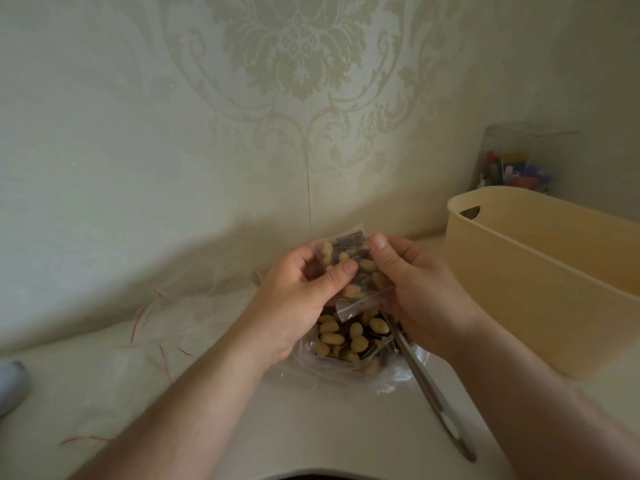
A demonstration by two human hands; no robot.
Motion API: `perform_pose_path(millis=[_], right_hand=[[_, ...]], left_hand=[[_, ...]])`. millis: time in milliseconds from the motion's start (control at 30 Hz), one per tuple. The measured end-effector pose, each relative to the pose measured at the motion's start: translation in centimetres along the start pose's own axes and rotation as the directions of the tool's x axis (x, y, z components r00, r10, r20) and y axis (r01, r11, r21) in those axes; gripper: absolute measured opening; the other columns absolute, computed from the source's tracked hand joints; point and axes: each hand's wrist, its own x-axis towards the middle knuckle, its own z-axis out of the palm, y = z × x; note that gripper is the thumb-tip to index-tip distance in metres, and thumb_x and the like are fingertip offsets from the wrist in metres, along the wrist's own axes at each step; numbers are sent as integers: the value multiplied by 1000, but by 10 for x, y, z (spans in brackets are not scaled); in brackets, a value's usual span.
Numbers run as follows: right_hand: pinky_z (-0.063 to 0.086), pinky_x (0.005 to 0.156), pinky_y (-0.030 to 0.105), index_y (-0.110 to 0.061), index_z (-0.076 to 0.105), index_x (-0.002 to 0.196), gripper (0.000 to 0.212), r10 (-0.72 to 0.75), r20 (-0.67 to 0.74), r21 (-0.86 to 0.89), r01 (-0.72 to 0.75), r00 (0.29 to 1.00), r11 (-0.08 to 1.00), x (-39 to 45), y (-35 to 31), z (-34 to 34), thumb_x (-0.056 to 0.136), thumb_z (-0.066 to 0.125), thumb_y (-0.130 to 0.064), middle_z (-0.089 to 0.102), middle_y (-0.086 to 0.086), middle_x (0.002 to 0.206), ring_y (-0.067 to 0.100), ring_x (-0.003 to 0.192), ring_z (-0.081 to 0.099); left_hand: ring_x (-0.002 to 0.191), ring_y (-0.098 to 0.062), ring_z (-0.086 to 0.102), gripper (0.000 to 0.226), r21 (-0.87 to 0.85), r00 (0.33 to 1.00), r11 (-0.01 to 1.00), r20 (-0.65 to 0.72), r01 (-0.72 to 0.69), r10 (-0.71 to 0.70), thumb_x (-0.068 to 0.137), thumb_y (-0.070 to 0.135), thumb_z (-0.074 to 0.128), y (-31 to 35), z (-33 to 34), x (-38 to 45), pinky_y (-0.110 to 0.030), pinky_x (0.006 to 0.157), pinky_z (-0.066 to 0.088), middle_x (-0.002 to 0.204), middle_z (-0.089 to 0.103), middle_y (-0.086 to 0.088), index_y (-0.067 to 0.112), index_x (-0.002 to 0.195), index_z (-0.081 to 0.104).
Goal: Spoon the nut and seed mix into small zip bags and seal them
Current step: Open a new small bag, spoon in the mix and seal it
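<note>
A small clear zip bag (349, 263) filled with pale nuts and dark seeds is held up between both hands above the table. My left hand (304, 292) grips its left side, thumb pressed on the front. My right hand (415, 285) pinches the right side, thumb at the upper corner. The bag's zip strip points down toward me. Below the hands lies a large open clear bag of nut and seed mix (349, 344). A metal spoon (436, 393) rests with its bowl in that mix and its handle pointing toward the near right.
A beige plastic basket (540, 271) stands at the right, close to my right hand. Behind it is a clear box of small coloured items (516, 168). Empty clear zip bags with red strips (162, 327) lie at the left. A patterned wall rises directly behind.
</note>
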Motion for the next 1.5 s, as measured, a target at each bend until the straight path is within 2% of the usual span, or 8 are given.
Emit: perform_pose_path(millis=[467, 667, 767, 900, 1000, 1133, 1300, 1500], right_hand=[[61, 92, 57, -18, 77, 111, 39, -131, -74, -289, 104, 989, 952, -4, 3, 4, 98, 57, -48, 80, 9, 103, 29, 100, 77], [61, 73, 51, -22, 75, 94, 47, -309, -154, -516, 191, 938, 835, -5, 4, 7, 94, 49, -61, 77, 1, 83, 23, 79, 74], [59, 64, 37, -24, 71, 91, 47, -344, -143, -580, 203, 928, 789, -5, 7, 7, 93, 46, -63, 75, -5, 81, 14, 75, 72], [61, 71, 45, -19, 70, 93, 62, -354, -125, -541, 235, 927, 807, -6, 9, 8, 99, 38, -71, 74, 2, 85, 20, 81, 72], [52, 61, 18, -30, 67, 83, 38, -375, -116, -486, 277, 920, 829, -9, 4, 11, 98, 46, -58, 70, -19, 70, -2, 68, 66], [52, 59, 22, -19, 71, 92, 28, -348, -184, -399, 254, 919, 881, -6, 3, 12, 101, 57, -42, 70, -10, 71, 6, 66, 66], [62, 78, 49, -4, 71, 98, 30, -183, -226, -171, 146, 957, 974, -5, 1, 10, 107, 56, -29, 76, 19, 92, 36, 85, 74], [62, 77, 33, -24, 69, 114, 18, -69, -92, -153, 55, 993, 987, -6, -1, 5, 97, 69, -31, 77, 5, 98, 18, 92, 76]], left_hand=[[103, -27, 77, 43, 39, 998, 999, 60, 2, -4, 82, 3, 81, -2, -2, 1, -35, 88, 62, 106, 79, -12, 15, 122, 69], [101, -18, 74, 36, 296, 992, 954, 124, -45, 9, 91, 61, 65, -3, -2, -4, -50, 96, 58, 102, 77, 4, 33, 112, 70], [79, -5, 70, 38, 451, 992, 884, 76, -122, 98, 93, 73, 59, -3, 3, -7, -30, 76, 59, 80, 72, 13, 36, 93, 67], [90, 5, 72, 22, 464, 985, 869, 109, -173, 138, 93, 55, 60, 1, 6, -8, -16, 76, 54, 97, 76, 24, 41, 109, 67], [102, -2, 73, 32, 414, 986, 896, 110, -162, 127, 94, 53, 63, -1, 3, -7, -34, 93, 59, 108, 78, 17, 36, 121, 68], [103, -16, 76, 32, 263, 995, 960, 72, -90, 73, 91, 58, 71, -1, 2, -6, -48, 100, 57, 107, 80, 4, 35, 112, 73], [86, -30, 75, 50, -7, 998, 1000, -59, -9, 9, 81, 50, 86, 0, 0, -1, -41, 83, 63, 100, 78, -11, 13, 111, 71], [90, -30, 75, 46, 54, 996, 998, -88, 12, -7, 67, 44, 89, 6, -7, 6, -38, 77, 62, 94, 78, -9, 20, 103, 75]])
